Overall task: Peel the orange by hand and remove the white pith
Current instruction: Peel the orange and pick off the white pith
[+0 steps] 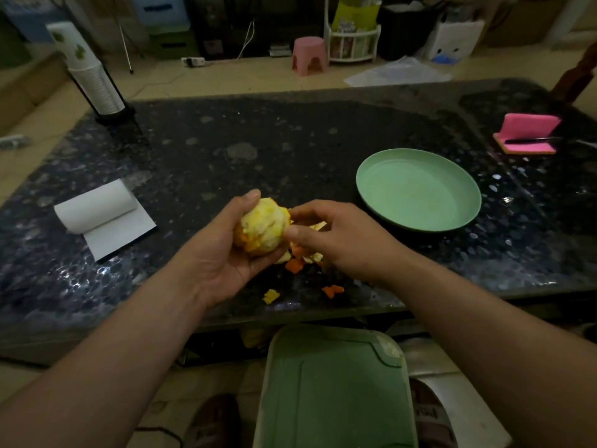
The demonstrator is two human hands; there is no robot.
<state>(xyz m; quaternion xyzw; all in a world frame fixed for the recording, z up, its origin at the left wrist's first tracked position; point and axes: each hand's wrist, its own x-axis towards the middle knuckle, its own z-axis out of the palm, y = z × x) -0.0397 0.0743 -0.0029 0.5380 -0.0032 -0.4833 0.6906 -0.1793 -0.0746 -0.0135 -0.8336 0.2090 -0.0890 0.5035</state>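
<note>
While I watch through the head camera over a dark speckled desk, the left hand cradles the orange just above the desk's near edge, fingers and thumb curled round it. The right hand pinches at the fruit's right flank, thumb against the pith. Most of the rind is off, with a band of orange skin low on the left side and white pith coating the rest. I judge the fruit light, soft and juicy underneath, easily burst by a hard squeeze and probably slick. The hold belongs low in the palm while fingertips lift the pith at a loose edge. Peel scraps lie on the desk beneath the hands, and a mint-green plate stands near, to the right. I can read no brand, label or writing anywhere; the stacked paper cups show only a leaf print.
</note>
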